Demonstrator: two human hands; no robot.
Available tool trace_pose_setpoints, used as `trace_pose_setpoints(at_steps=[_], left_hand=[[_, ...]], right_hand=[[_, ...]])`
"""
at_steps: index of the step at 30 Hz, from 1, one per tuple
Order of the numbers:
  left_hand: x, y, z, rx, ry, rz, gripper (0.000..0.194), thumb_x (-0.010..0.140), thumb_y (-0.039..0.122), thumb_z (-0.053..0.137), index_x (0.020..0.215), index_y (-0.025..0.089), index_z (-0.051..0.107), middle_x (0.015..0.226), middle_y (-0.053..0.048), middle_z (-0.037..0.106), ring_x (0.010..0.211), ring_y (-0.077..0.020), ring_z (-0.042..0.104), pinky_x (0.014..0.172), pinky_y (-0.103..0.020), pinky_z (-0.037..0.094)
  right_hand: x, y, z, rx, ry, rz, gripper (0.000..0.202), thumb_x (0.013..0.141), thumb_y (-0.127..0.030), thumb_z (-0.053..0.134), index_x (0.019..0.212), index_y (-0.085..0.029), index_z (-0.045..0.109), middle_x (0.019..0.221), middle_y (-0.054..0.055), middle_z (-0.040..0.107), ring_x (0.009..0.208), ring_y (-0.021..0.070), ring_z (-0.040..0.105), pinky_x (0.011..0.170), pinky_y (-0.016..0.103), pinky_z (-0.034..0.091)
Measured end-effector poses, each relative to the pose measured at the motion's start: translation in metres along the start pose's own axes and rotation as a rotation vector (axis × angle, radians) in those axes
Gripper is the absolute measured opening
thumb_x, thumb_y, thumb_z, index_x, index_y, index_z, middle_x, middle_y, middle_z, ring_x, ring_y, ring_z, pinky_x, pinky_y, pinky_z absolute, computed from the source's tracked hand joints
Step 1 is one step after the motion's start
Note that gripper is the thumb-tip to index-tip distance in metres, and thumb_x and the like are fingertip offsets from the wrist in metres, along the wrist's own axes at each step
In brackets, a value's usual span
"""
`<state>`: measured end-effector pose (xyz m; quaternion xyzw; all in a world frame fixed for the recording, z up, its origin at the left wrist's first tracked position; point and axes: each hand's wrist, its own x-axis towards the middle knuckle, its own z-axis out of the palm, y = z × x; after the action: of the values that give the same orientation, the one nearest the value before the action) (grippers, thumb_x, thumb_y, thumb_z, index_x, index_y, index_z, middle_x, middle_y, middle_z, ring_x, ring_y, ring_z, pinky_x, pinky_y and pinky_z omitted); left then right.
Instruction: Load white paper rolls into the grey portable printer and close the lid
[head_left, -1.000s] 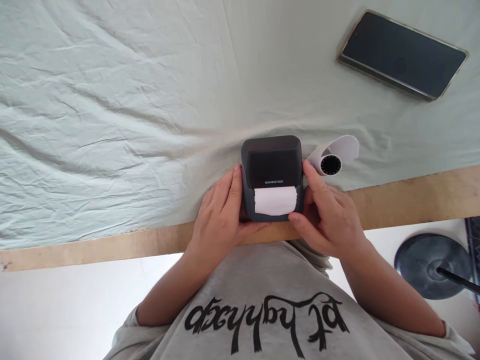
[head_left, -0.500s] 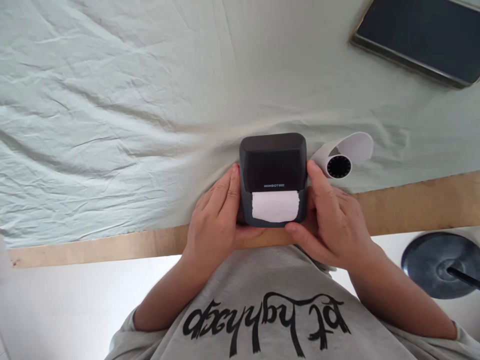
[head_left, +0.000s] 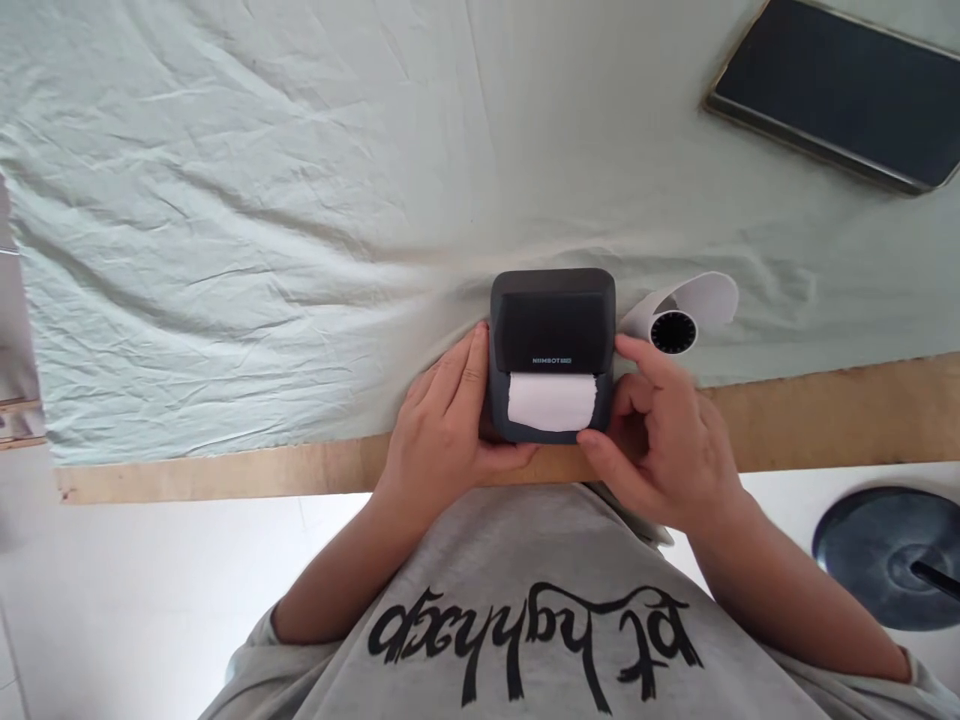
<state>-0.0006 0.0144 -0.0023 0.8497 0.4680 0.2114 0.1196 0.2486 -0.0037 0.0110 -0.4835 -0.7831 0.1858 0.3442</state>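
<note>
A black label printer (head_left: 555,325) marked NIIMBOT sits at the table's near edge, a strip of white paper (head_left: 551,402) showing from its front slot. My left hand (head_left: 439,415) is closed against its left side, the thumb along the near edge. At the right side, my right hand (head_left: 667,440) grips it with the index fingertip by the side and the thumb at the near right corner; the other fingers are curled. Just beyond that hand lies a white paper roll (head_left: 637,318) with a black toothed core and a loose curled end.
A dark smartphone (head_left: 840,90) lies at the far right on the wrinkled pale green cloth (head_left: 247,240). The wooden table edge (head_left: 832,410) runs in front of my body. A round black base (head_left: 885,555) stands on the floor at the right.
My right hand's lower fingers have curled and drawn away from the printer's side. The printer appears slightly turned and shifted; the whole view has also moved a little.
</note>
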Motion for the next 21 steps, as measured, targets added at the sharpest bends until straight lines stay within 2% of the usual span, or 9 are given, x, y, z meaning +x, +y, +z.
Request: trace_pose_setpoints(at_steps=[3,5,9,13,15,17,19,21], left_hand=[[-0.002,0.0,0.002,0.008,0.019,0.022,0.099,0.104,0.06,0.075,0.179,0.012,0.033,0.161,-0.025,0.07,0.146,-0.0395,0.074,0.118,-0.047,0.064],[-0.002,0.0,0.004,0.016,0.031,0.025,0.096,0.105,0.062,0.073,0.177,0.011,0.035,0.16,-0.026,0.071,0.145,-0.0392,0.074,0.118,-0.047,0.064],[-0.002,-0.001,0.005,0.033,0.016,0.011,0.089,0.103,0.062,0.074,0.17,0.011,0.044,0.157,-0.026,0.072,0.143,-0.0394,0.076,0.115,-0.047,0.065],[-0.003,-0.002,0.005,0.044,0.03,0.037,0.095,0.104,0.064,0.074,0.173,0.01,0.038,0.158,-0.027,0.071,0.144,-0.0402,0.075,0.117,-0.048,0.064],[-0.003,-0.003,0.005,0.043,0.03,0.042,0.099,0.105,0.065,0.073,0.176,0.009,0.034,0.158,-0.028,0.07,0.144,-0.0404,0.074,0.118,-0.048,0.064],[-0.003,-0.003,0.005,0.036,0.024,0.037,0.1,0.105,0.064,0.073,0.178,0.01,0.033,0.159,-0.028,0.07,0.144,-0.0406,0.074,0.117,-0.049,0.064],[-0.003,-0.003,0.006,0.024,0.029,0.033,0.101,0.104,0.065,0.074,0.179,0.012,0.032,0.159,-0.027,0.07,0.144,-0.0408,0.074,0.116,-0.049,0.064],[-0.003,-0.002,0.006,0.013,0.042,0.027,0.103,0.104,0.065,0.074,0.181,0.014,0.03,0.16,-0.026,0.07,0.144,-0.0408,0.075,0.117,-0.05,0.064]], right_hand=[[-0.002,-0.003,-0.001,0.007,0.021,0.023,0.049,0.11,-0.026,0.059,0.157,-0.022,0.045,0.075,-0.006,0.06,0.052,0.0099,0.052,0.047,0.026,0.042],[-0.002,-0.004,-0.002,0.004,0.022,0.021,0.047,0.11,-0.026,0.059,0.155,-0.023,0.046,0.076,-0.006,0.061,0.052,0.0094,0.052,0.046,0.025,0.041],[0.002,-0.003,-0.008,0.019,0.015,0.001,0.056,0.111,-0.028,0.059,0.164,-0.024,0.041,0.076,-0.007,0.063,0.049,0.0072,0.048,0.044,0.021,0.038],[0.016,-0.006,-0.023,0.008,-0.084,0.034,0.061,0.116,-0.034,0.053,0.174,-0.027,0.036,0.073,-0.008,0.064,0.046,0.0057,0.048,0.044,0.018,0.038],[0.025,-0.007,-0.03,-0.02,-0.132,0.071,0.06,0.118,-0.04,0.048,0.175,-0.025,0.038,0.072,-0.007,0.066,0.048,0.0074,0.051,0.046,0.02,0.042],[0.034,-0.007,-0.036,-0.073,-0.177,0.135,0.064,0.118,-0.045,0.045,0.175,-0.016,0.041,0.072,-0.003,0.068,0.052,0.0106,0.056,0.048,0.025,0.043],[0.043,-0.007,-0.039,-0.165,-0.212,0.198,0.072,0.117,-0.052,0.044,0.176,-0.01,0.041,0.07,-0.001,0.069,0.051,0.0132,0.055,0.047,0.029,0.037],[0.05,-0.01,-0.043,-0.281,-0.223,0.211,0.074,0.116,-0.055,0.044,0.175,-0.01,0.046,0.071,0.001,0.069,0.05,0.0147,0.05,0.047,0.031,0.029]])
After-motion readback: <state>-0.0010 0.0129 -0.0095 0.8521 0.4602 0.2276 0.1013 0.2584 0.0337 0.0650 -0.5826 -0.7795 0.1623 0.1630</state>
